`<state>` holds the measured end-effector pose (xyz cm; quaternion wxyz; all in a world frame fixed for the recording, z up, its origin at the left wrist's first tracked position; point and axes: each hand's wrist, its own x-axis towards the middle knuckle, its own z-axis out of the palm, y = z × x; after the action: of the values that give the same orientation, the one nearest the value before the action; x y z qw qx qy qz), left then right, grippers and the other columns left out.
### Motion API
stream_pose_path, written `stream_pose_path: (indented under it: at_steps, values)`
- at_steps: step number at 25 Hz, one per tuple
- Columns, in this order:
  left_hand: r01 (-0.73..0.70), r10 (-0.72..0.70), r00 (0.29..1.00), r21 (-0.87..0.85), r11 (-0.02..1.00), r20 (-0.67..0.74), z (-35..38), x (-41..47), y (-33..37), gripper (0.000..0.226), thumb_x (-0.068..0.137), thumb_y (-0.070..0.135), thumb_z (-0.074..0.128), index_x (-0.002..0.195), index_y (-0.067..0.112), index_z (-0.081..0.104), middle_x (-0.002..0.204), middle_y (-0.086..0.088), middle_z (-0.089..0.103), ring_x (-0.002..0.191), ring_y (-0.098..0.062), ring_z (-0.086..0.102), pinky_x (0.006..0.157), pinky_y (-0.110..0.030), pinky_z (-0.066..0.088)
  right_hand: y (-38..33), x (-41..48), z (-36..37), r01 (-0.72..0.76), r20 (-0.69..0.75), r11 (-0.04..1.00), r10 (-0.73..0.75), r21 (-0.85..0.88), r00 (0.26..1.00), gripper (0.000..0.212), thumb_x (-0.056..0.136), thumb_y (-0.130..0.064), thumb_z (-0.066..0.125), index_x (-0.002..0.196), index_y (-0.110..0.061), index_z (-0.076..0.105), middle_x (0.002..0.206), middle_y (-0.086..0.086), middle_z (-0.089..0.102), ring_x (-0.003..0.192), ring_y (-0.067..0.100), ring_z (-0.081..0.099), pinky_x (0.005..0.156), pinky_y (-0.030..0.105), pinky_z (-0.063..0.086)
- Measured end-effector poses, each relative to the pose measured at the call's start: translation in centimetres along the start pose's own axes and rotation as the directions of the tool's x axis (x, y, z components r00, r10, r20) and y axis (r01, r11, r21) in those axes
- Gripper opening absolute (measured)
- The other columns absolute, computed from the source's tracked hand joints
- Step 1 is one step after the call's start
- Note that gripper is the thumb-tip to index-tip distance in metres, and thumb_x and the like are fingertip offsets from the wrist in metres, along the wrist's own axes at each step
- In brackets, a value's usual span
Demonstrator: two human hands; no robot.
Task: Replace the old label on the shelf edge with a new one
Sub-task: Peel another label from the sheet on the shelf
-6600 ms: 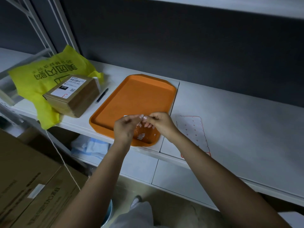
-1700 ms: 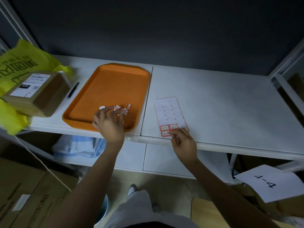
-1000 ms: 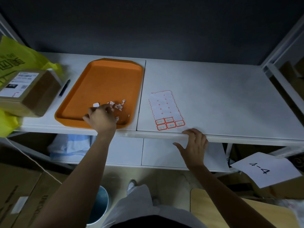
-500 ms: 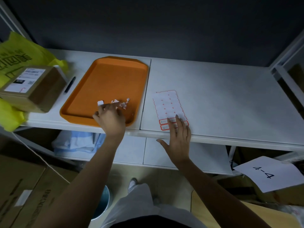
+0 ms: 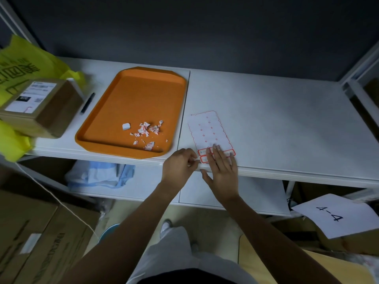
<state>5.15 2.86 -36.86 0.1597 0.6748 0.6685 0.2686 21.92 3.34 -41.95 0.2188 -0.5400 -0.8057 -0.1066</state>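
Our right hand (image 5: 222,171) presses flat on the white red-bordered label sheet (image 5: 207,130) right of the orange plastic tray (image 5: 114,149) to steady it while our left hand (image 5: 178,167) curls at its corner, grip unclear.

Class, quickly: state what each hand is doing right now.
Left hand: fingers curled at corner of label sheet; grip cannot be told.
Right hand: open, flat on the sheet.

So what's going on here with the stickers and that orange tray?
A person stands at a white shelf. Their right hand lies flat on a sheet of red-bordered labels, pinning it by the shelf's front edge, while the curled fingers of the left hand work at its near corner. Torn label scraps lie in the orange tray beside it.
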Motion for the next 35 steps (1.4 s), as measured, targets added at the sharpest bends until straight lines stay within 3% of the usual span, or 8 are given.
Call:
stream_pose_path:
  at_steps: [8,13,15,19,22,25,29,35]
  values:
    - [-0.029,0.031,0.999,-0.084,0.996,0.026,-0.2,-0.1,-0.8,0.025,0.082,0.043,0.073,0.090,0.020,0.070,0.092,0.008,0.072,0.081,-0.010,0.065,0.070,-0.017,0.050,1.4,-0.1,-0.1,0.118,0.017,0.993,-0.117,-0.030,0.993,0.056,0.097,-0.035,0.049,0.146,-0.012,0.037,0.153,0.007,0.033,0.144,0.020,0.027,0.116,0.047,0.026]
    - [-0.102,0.111,0.991,-0.111,0.989,0.077,-0.8,-0.3,-1.9,0.023,0.076,0.033,0.081,0.089,0.019,0.067,0.090,0.006,0.070,0.075,-0.007,0.059,0.067,-0.004,0.039,2.0,-0.1,-0.3,0.147,0.055,0.989,-0.147,0.013,0.988,0.061,0.094,-0.031,0.055,0.147,-0.010,0.034,0.155,0.005,0.030,0.145,0.018,0.023,0.118,0.042,0.024]
    - [-0.110,0.118,0.989,-0.088,0.990,0.088,-0.9,-0.3,-2.2,0.023,0.076,0.030,0.081,0.089,0.020,0.065,0.089,0.006,0.069,0.075,-0.006,0.057,0.066,-0.004,0.038,2.1,-0.1,-0.5,0.125,0.074,0.991,-0.127,0.037,0.989,0.064,0.094,-0.033,0.056,0.148,-0.008,0.031,0.155,0.007,0.029,0.145,0.019,0.022,0.118,0.041,0.023]
    - [-0.186,0.183,0.981,0.046,0.981,0.058,-0.5,-0.5,-2.4,0.024,0.076,0.029,0.081,0.085,0.015,0.064,0.085,0.000,0.068,0.070,-0.008,0.054,0.062,-0.006,0.031,2.2,0.1,-0.6,0.079,0.014,0.990,-0.081,0.121,0.997,0.065,0.088,-0.032,0.068,0.140,-0.001,0.044,0.147,0.013,0.043,0.137,0.025,0.039,0.113,0.043,0.034]
    - [-0.178,0.171,0.983,0.105,0.978,0.065,-0.2,-0.3,-2.4,0.026,0.078,0.034,0.079,0.084,0.015,0.063,0.085,-0.001,0.069,0.069,-0.008,0.049,0.062,-0.012,0.036,2.4,0.2,-0.6,0.109,-0.026,0.989,-0.107,0.096,0.994,0.064,0.084,-0.032,0.072,0.136,-0.002,0.050,0.142,0.012,0.048,0.133,0.024,0.044,0.109,0.045,0.039]
    - [-0.170,0.160,0.985,0.159,0.973,0.072,0.1,-0.1,-2.3,0.028,0.079,0.039,0.077,0.083,0.016,0.061,0.086,0.000,0.068,0.068,-0.008,0.048,0.062,-0.014,0.037,2.5,0.3,-0.6,0.124,-0.057,0.991,-0.121,0.055,0.991,0.063,0.085,-0.038,0.070,0.135,-0.004,0.052,0.141,0.010,0.050,0.133,0.022,0.045,0.107,0.048,0.041]
    - [-0.180,0.175,0.984,0.196,0.964,0.042,0.4,0.1,-2.0,0.033,0.074,0.040,0.081,0.077,0.017,0.058,0.081,-0.001,0.068,0.064,-0.007,0.045,0.056,-0.011,0.027,2.5,0.5,-0.3,0.129,-0.088,0.991,-0.124,0.047,0.988,0.060,0.086,-0.042,0.067,0.133,-0.006,0.055,0.139,0.008,0.052,0.132,0.020,0.047,0.106,0.047,0.043]
    - [-0.173,0.166,0.985,0.217,0.961,0.048,0.9,0.2,-2.0,0.035,0.075,0.044,0.079,0.080,0.017,0.057,0.085,-0.001,0.068,0.064,-0.009,0.049,0.059,-0.015,0.034,2.5,0.4,-0.1,0.117,-0.101,0.992,-0.111,0.054,0.989,0.059,0.088,-0.045,0.063,0.132,-0.008,0.056,0.139,0.006,0.053,0.131,0.018,0.047,0.103,0.045,0.045]
